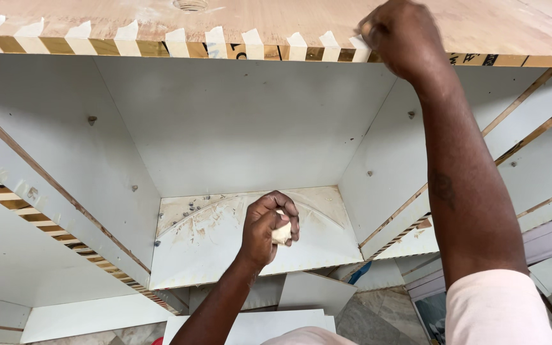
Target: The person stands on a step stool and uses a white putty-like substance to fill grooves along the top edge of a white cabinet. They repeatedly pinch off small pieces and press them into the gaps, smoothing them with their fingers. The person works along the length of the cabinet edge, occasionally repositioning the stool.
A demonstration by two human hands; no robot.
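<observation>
At centre frame we see the left hand (268, 225) closed around a pale wad (282, 234) inside the cabinet (237, 128). At upper right, the right hand (398, 37) pinches tape (360, 46) on the edge.

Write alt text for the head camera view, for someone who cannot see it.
A person's right hand presses a strip of masking tape on the gold edge band of a white cabinet, while the left hand holds a pale wad inside it. Many tape strips line that edge.
</observation>
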